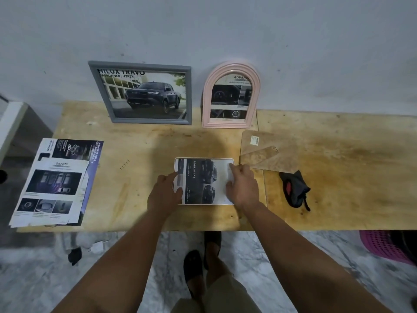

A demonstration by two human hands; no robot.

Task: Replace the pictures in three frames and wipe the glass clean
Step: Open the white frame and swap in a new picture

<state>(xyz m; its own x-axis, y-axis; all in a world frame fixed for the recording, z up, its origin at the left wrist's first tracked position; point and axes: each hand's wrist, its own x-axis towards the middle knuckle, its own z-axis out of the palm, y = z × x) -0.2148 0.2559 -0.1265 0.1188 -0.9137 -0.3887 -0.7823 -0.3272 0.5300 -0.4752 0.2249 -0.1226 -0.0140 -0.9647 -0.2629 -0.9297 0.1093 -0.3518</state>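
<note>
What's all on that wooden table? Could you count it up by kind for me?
Picture frames: 3, the grey frame, the pink arched frame and the white frame under both hands
Loose brochure sheets: at least 2, the stack of sheets; any beneath are hidden
Frame backing boards: 1, the brown backing board
Cloths: 1, the dark cloth
Total: 7 at least

Plywood table holds 3 frames, brochures, backing board, cloth.
</note>
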